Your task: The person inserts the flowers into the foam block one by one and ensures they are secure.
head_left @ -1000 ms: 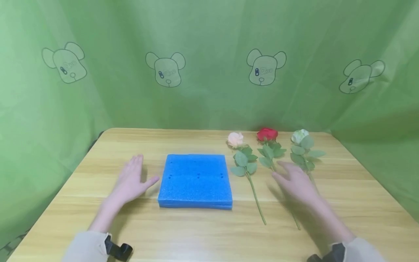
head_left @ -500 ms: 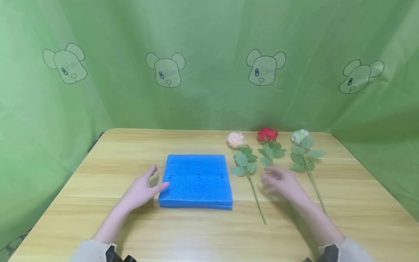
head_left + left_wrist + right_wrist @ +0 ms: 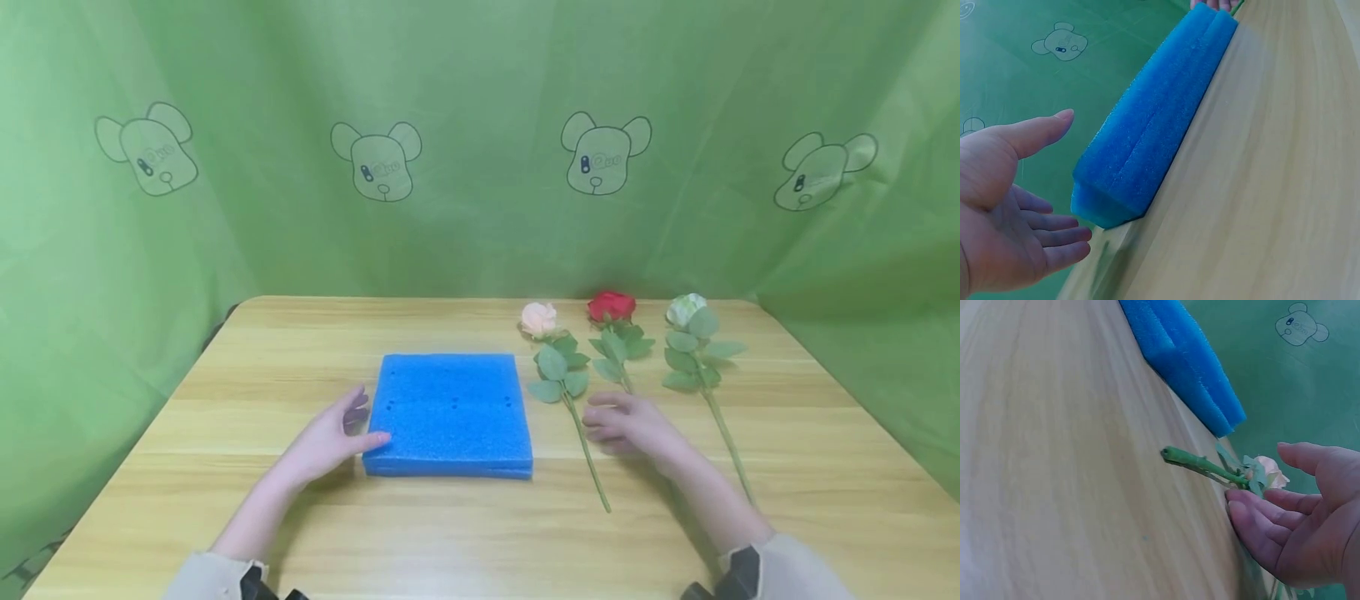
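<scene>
A blue foam block (image 3: 450, 429) with small holes in its top lies on the table. At its left edge is my left hand (image 3: 321, 443), thumb and fingers spread apart; the left wrist view shows the palm of this hand (image 3: 1007, 215) with nothing in it. To the block's right lies a pink rose (image 3: 539, 320) with a long green stem. My right hand (image 3: 633, 429) hovers close beside that stem, fingers loosely bent and holding nothing. In the right wrist view, the stem (image 3: 1200, 464) passes near the fingertips; contact cannot be told.
A red rose (image 3: 611, 307) lies right of the pink one, its lower stem hidden by my right hand and arm. Farther right is a white-green flower (image 3: 686, 311). Green cloth (image 3: 480, 242) with bear-head drawings hangs behind the wooden table (image 3: 450, 533).
My left hand has moved right, to the foam block's left edge. The right hand has moved left from the red rose's stem towards the pink rose's stem. Block and flowers have stayed put.
</scene>
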A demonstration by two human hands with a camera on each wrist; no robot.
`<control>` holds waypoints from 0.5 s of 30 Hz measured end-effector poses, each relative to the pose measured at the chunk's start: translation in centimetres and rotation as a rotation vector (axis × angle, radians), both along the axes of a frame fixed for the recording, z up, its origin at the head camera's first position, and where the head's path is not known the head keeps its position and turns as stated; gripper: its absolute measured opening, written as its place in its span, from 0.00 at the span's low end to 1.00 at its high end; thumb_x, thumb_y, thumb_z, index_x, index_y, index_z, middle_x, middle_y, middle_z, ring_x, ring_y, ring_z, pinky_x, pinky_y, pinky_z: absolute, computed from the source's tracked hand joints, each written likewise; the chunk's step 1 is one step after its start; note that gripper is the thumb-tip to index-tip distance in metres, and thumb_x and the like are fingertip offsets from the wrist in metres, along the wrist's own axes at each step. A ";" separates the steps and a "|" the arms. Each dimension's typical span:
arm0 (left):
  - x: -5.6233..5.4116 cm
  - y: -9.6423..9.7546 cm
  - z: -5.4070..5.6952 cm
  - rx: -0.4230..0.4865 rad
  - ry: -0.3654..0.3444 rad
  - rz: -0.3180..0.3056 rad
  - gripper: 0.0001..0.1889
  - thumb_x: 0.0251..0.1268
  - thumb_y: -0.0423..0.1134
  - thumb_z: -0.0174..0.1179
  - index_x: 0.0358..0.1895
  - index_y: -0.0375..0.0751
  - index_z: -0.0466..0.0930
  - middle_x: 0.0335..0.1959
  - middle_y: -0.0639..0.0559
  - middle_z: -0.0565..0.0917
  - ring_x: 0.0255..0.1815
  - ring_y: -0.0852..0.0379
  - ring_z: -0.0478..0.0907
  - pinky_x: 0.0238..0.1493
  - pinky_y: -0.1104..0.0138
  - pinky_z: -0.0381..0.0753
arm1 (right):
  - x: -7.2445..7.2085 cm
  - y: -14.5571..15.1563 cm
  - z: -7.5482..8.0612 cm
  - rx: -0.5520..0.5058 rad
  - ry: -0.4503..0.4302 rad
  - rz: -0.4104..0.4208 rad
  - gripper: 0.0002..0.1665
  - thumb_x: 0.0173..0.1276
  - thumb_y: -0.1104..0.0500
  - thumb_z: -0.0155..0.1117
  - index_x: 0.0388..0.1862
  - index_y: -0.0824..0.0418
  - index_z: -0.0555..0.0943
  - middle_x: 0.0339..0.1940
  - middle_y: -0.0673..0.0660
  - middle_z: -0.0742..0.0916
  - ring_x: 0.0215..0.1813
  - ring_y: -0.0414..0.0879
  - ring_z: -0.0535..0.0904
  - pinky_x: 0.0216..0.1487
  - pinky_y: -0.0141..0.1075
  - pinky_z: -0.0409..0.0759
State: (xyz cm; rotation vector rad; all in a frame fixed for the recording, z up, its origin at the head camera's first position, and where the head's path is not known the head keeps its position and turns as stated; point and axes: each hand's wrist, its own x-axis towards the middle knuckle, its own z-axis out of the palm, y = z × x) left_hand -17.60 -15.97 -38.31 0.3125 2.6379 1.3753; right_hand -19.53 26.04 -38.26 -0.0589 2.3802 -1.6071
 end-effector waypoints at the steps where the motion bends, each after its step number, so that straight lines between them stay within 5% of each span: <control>1: 0.0 0.0 -0.1 0.010 -0.002 -0.005 0.50 0.54 0.51 0.65 0.70 0.28 0.46 0.68 0.33 0.59 0.66 0.37 0.60 0.66 0.47 0.57 | -0.1 -0.1 -0.1 -0.004 -0.010 -0.005 0.38 0.66 0.52 0.59 0.65 0.75 0.61 0.49 0.70 0.81 0.47 0.56 0.81 0.45 0.42 0.82; 15: 0.1 -0.2 -0.6 0.121 -0.042 -0.101 0.49 0.53 0.44 0.68 0.70 0.27 0.45 0.68 0.31 0.57 0.66 0.35 0.59 0.65 0.47 0.60 | -0.9 -1.1 -0.7 0.001 -0.047 -0.017 0.35 0.61 0.62 0.63 0.63 0.76 0.63 0.36 0.59 0.84 0.33 0.46 0.79 0.32 0.35 0.83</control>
